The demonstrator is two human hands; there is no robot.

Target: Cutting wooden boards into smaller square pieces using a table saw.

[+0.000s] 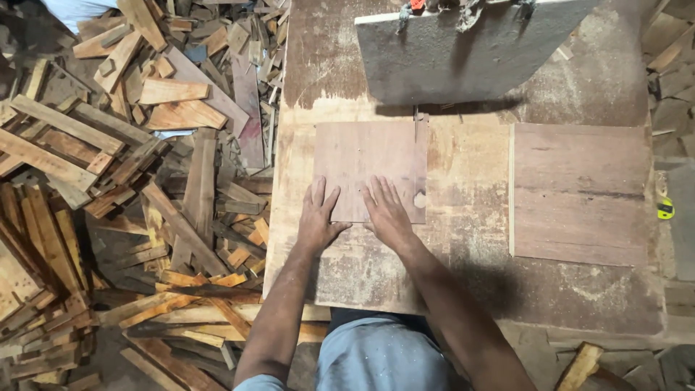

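Observation:
A small brown plywood panel (365, 159) lies flat on the saw table (463, 210). My left hand (318, 217) presses flat on its near left corner, fingers spread. My right hand (387, 212) rests flat on the panel's near edge beside it. A thin vertical saw blade (416, 124) meets the panel's far right edge, under the grey saw housing (463, 54). A cut line runs a short way into the panel there. Neither hand grips anything; both palms lie on the wood.
A larger plywood sheet (579, 192) lies on the table's right side. A heap of wood offcuts (123, 181) covers the floor left of the table. A yellow tape measure (665, 210) sits at the far right edge. More scraps lie at bottom right.

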